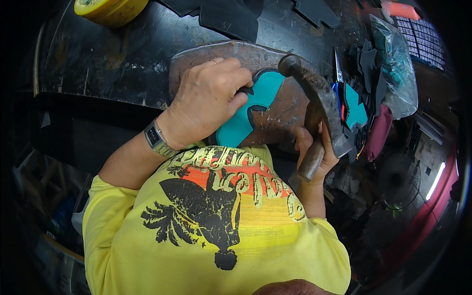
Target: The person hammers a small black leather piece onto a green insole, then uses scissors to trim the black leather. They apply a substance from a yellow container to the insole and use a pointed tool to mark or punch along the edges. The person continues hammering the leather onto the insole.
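Observation:
My left hand (209,101) presses down on a turquoise cut piece with a black edge (250,110) that lies on a worn brown block (280,110). A watch sits on that wrist. My right hand (314,152) grips the wooden handle of a metal hammer (319,96). The hammer's round head hangs just above the upper end of the turquoise piece. My yellow printed shirt fills the lower middle.
A dark stained workbench (108,59) carries black cut pieces (231,17) at the back and a yellow round tin (110,10) at the far left. To the right lie scissors (338,66), another turquoise piece (355,110), a plastic bag (398,69) and dark red material (379,132).

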Demonstrator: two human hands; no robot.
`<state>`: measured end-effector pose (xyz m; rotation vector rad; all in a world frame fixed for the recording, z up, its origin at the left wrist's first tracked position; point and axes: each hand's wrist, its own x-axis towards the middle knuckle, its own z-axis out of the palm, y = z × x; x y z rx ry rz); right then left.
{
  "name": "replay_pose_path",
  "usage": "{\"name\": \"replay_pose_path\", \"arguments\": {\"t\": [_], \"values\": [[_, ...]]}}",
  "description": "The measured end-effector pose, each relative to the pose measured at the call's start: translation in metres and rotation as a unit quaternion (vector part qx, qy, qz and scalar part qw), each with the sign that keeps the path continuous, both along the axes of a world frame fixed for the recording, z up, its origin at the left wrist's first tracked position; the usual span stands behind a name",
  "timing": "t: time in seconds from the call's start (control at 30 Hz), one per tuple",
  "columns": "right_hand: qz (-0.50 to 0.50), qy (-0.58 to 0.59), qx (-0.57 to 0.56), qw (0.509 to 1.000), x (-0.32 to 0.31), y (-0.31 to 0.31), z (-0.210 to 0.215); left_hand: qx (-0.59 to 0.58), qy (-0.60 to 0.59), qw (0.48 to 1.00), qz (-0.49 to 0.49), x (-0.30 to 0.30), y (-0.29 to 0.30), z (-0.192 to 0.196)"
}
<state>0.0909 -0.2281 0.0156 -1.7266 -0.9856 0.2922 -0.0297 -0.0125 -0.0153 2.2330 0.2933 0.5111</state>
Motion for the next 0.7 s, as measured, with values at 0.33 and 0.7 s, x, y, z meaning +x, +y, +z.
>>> {"name": "replay_pose_path", "arguments": {"t": [0.33, 0.7], "values": [[-0.038, 0.017, -0.065, 0.997, -0.005, -0.007, 0.005, 0.020, -0.060, 0.998, -0.011, -0.002, -0.001, -0.006], [-0.033, -0.040, -0.094, 0.994, -0.001, -0.003, 0.019, 0.039, -0.082, 0.996, -0.018, -0.004, -0.003, -0.011]]}}
